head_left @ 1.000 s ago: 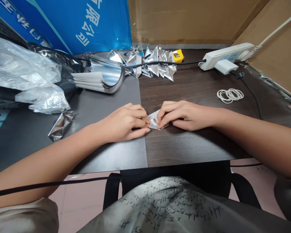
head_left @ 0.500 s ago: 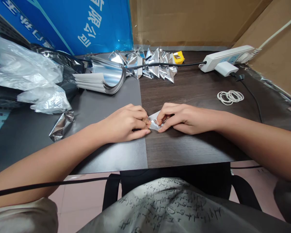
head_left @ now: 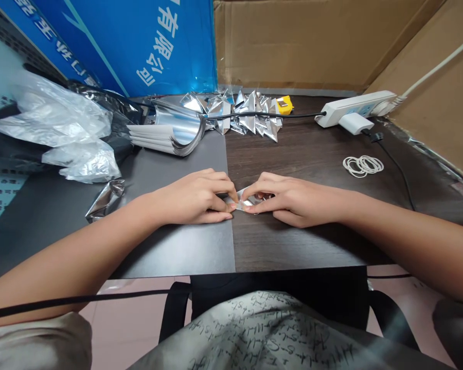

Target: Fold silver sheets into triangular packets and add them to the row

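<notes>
A small folded piece of silver foil paper (head_left: 244, 201) lies on the dark wooden desk (head_left: 304, 154) at the edge of a grey mat (head_left: 165, 169). My left hand (head_left: 195, 197) pinches its left side with curled fingers. On the other side, my right hand (head_left: 285, 198) presses and pinches the same piece, so most of it is hidden under my fingertips. Both hands rest low on the desk, fingertips almost touching.
A pile of folded silver foil shapes (head_left: 247, 115) lies at the back, beside a curled stack of silver sheets (head_left: 170, 133). A crumpled foil scrap (head_left: 106, 199) and plastic bags (head_left: 61, 128) sit left. A power strip (head_left: 355, 105), cable and white rubber bands (head_left: 362, 164) lie right.
The foil piece has been pressed flatter; less of it shows between my fingertips. My right fingers have shifted lower over it. The camera tilted slightly, moving the scene down.
</notes>
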Demonstrator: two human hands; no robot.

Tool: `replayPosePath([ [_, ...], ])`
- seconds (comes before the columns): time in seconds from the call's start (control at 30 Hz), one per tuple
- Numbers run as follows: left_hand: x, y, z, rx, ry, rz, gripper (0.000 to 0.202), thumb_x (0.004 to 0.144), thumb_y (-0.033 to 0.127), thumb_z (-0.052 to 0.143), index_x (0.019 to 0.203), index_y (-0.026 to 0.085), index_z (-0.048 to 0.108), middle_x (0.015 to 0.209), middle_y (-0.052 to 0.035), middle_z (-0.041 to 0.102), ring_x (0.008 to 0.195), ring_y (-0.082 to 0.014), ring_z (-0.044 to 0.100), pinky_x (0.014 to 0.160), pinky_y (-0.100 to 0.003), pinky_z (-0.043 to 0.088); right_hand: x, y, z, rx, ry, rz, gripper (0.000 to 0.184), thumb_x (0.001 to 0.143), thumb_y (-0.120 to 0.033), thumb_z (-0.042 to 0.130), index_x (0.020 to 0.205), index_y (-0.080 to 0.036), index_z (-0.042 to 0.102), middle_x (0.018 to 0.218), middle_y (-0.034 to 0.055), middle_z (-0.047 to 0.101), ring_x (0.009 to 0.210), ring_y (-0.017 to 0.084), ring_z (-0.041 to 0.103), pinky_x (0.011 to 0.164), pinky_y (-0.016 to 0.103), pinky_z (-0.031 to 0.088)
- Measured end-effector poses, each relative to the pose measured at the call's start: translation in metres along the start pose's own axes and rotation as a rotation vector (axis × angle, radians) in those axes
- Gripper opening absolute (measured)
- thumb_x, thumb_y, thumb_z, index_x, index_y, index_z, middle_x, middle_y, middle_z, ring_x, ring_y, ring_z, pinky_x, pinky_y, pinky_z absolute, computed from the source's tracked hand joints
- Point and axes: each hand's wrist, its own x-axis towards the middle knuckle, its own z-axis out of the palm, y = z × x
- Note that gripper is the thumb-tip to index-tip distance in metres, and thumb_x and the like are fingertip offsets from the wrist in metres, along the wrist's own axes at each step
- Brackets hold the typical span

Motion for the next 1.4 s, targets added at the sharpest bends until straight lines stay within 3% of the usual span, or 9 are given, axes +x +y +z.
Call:
replayPosePath([
  [0.23, -0.002, -0.001, -0.009, -0.058, -0.024, -0.038, 0.029, 0.1, 0.034, 0.061, 0.08, 0.022, 0.078, 0.1, -0.0059, 0.075, 0.101, -0.0179, 0.065, 0.087, -0.032, 0.043, 0.0, 0.002, 0.002, 0.031, 0.057, -0.049, 0.043, 0.092, -0.005, 0.045, 0.126, -0.016, 0.07, 0.13, 0.0095, 0.067, 0.11, 0.018, 0.054, 0.095, 0.036, 0.056],
  [0.37, -0.001, -0.004, -0.005, -0.064, 0.07, -0.035, 0.037, 0.102, 0.035, 0.057, 0.072, 0.02, 0.074, 0.091, -0.0058, 0.074, 0.092, -0.0167, 0.066, 0.083, -0.031, 0.044, 0.0, 0.005, -0.001, 0.091, 0.049, -0.04, 0.037, 0.093, -0.007, 0.049, 0.12, -0.018, 0.073, 0.129, 0.0088, 0.068, 0.111, 0.017, 0.057, 0.098, 0.036, 0.055],
  [0.57, 0.002, -0.005, 0.005, -0.049, 0.081, -0.004, 0.033, 0.099, 0.046, 0.062, 0.116, 0.022, 0.077, 0.121, -0.0116, 0.071, 0.114, -0.0246, 0.06, 0.096, -0.038, 0.047, 0.0, 0.012, -0.006, 0.181, 0.08, -0.014, 0.017, 0.095, -0.029, 0.066, 0.101, -0.016, 0.075, 0.12, 0.0081, 0.072, 0.115, 0.017, 0.06, 0.102, 0.034, 0.053],
  [0.7, 0.008, 0.01, 0.007, -0.016, 0.022, 0.041, 0.038, 0.097, 0.053, 0.065, 0.112, 0.02, 0.077, 0.121, -0.0123, 0.071, 0.116, -0.025, 0.06, 0.093, -0.037, 0.046, 0.0, 0.013, -0.002, 0.227, 0.121, -0.059, 0.014, 0.097, -0.025, 0.065, 0.094, -0.016, 0.074, 0.112, 0.0058, 0.075, 0.112, 0.015, 0.063, 0.099, 0.031, 0.053],
  [0.87, 0.016, 0.054, 0.015, 0.086, 0.066, 0.182, 0.057, 0.095, 0.068, 0.057, 0.095, 0.014, 0.075, 0.088, -0.0072, 0.069, 0.08, -0.0186, 0.058, 0.069, -0.036, 0.04, 0.005, -0.009, 0.006, 0.328, 0.046, -0.164, 0.021, 0.099, -0.027, 0.062, 0.085, -0.014, 0.071, 0.093, 0.0059, 0.073, 0.111, 0.014, 0.061, 0.102, 0.029, 0.053],
  [0.97, 0.018, 0.081, 0.023, 0.134, 0.115, 0.257, 0.045, 0.1, 0.052, 0.06, 0.074, 0.016, 0.069, 0.078, -0.0047, 0.064, 0.073, -0.017, 0.055, 0.064, -0.036, 0.038, 0.01, -0.029, 0.011, 0.259, -0.047, -0.263, 0.027, 0.103, -0.027, 0.055, 0.084, -0.014, 0.068, 0.085, 0.0052, 0.067, 0.102, 0.014, 0.061, 0.109, 0.031, 0.05],
  [1.07, 0.018, 0.096, 0.029, 0.17, 0.207, 0.249, 0.031, 0.091, 0.014, 0.065, 0.061, 0.019, 0.061, 0.069, -0.0027, 0.06, 0.067, -0.0169, 0.053, 0.059, -0.036, 0.032, 0.011, -0.041, 0.015, 0.165, -0.072, -0.334, 0.036, 0.107, -0.027, 0.044, 0.08, -0.015, 0.064, 0.085, 0.0042, 0.065, 0.098, 0.013, 0.06, 0.111, 0.032, 0.048],
  [1.13, 0.018, 0.095, 0.028, 0.146, 0.225, 0.231, 0.032, 0.09, 0.009, 0.063, 0.059, 0.018, 0.059, 0.067, -0.0013, 0.059, 0.064, -0.0163, 0.052, 0.057, -0.036, 0.031, 0.011, -0.042, 0.017, 0.171, -0.026, -0.341, 0.037, 0.107, -0.028, 0.045, 0.076, -0.015, 0.062, 0.084, 0.0043, 0.064, 0.099, 0.013, 0.059, 0.111, 0.031, 0.048],
  [1.4, 0.015, 0.047, 0.018, 0.013, 0.088, 0.122, 0.034, 0.107, 0.033, 0.05, 0.085, 0.019, 0.072, 0.088, -0.0036, 0.071, 0.08, -0.014, 0.062, 0.073, -0.028, 0.045, 0.008, -0.021, 0.015, 0.187, 0.094, -0.167, 0.03, 0.105, -0.026, 0.05, 0.084, -0.014, 0.067, 0.088, 0.0061, 0.067, 0.099, 0.015, 0.057, 0.097, 0.03, 0.05],
])
